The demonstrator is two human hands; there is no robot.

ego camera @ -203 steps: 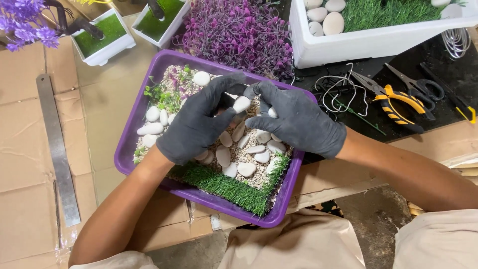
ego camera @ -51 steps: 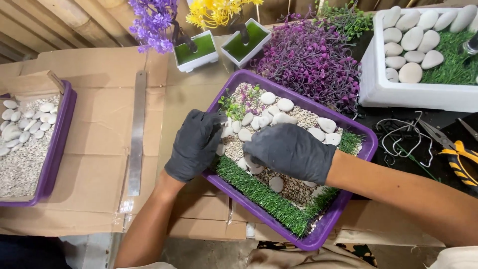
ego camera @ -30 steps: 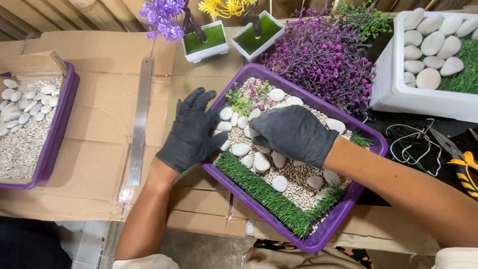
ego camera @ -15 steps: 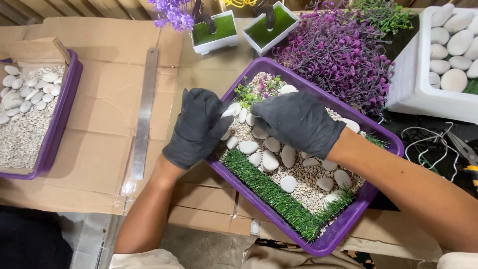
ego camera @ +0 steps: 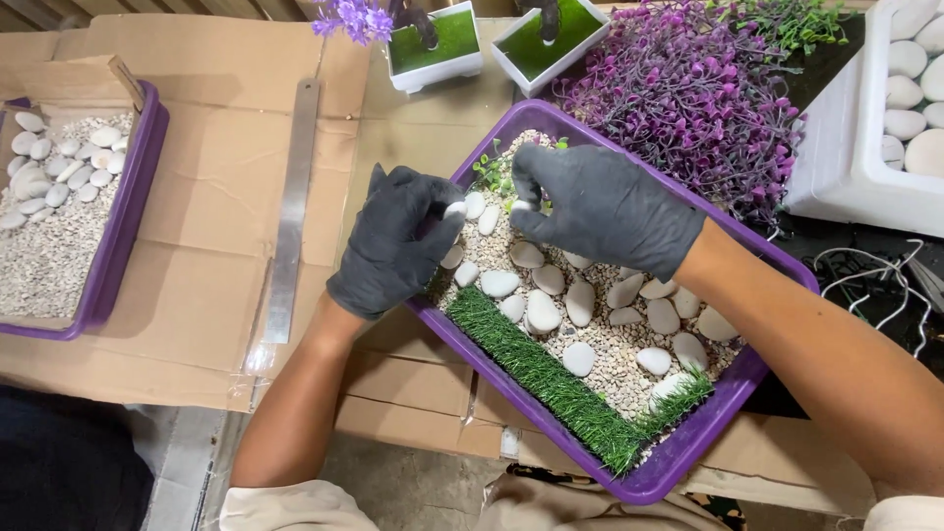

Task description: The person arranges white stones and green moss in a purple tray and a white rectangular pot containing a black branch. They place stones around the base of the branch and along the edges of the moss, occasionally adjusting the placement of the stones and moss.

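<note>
A purple tray [ego camera: 777, 265] lies tilted in front of me, filled with fine gravel, several white pebbles [ego camera: 580, 300], a strip of green artificial grass [ego camera: 551, 379] and a small green sprig [ego camera: 492, 175] at its far corner. Both hands wear black gloves. My left hand [ego camera: 393, 241] rests at the tray's left rim and pinches a white pebble [ego camera: 455, 208] between thumb and fingers. My right hand [ego camera: 600, 202] hovers over the far part of the tray, fingertips closed on another small white pebble [ego camera: 521, 206].
A second purple tray [ego camera: 128, 216] with gravel and pebbles sits at the left on cardboard. A metal ruler [ego camera: 290, 216] lies between the trays. Purple artificial foliage [ego camera: 688, 98], two small white pots [ego camera: 438, 44] and a white box of large pebbles [ego camera: 836, 167] stand behind. Wire [ego camera: 875, 285] lies at right.
The view has shifted so the tray sits lower and further right. Both hands stayed over the far left part of the tray, each now pinching a pebble.
</note>
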